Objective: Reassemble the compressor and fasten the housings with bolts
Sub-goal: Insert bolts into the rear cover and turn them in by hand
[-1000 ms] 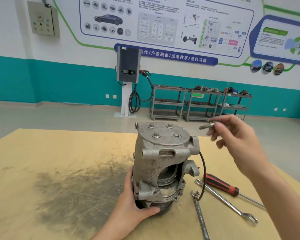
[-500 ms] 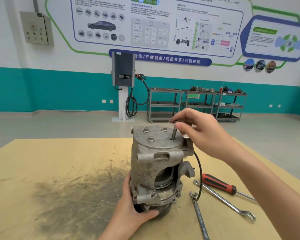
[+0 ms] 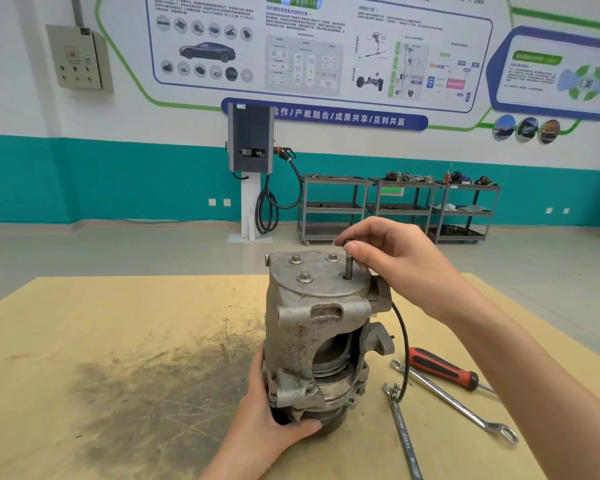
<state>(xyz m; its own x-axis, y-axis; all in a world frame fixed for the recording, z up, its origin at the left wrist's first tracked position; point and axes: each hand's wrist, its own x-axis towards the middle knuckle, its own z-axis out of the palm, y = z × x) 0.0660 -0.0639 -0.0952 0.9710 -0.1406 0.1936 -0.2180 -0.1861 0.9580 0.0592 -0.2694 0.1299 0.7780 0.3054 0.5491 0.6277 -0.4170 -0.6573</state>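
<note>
R hand pinches the bolt by its head, tip just in the 4th hole on top of the compressor; L hand grips the base below. Keep the shank plumb and finger-start the threads w/o forcing, else cross-thread risk. Bolt head hidden under the fingertips; thread bite can't be seen.

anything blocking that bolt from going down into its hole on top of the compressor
Nothing visible does. The bolt already stands upright with its tip in the hole on top of the compressor, pinched at the head by the right hand. The left hand grips the base, well below.
</note>
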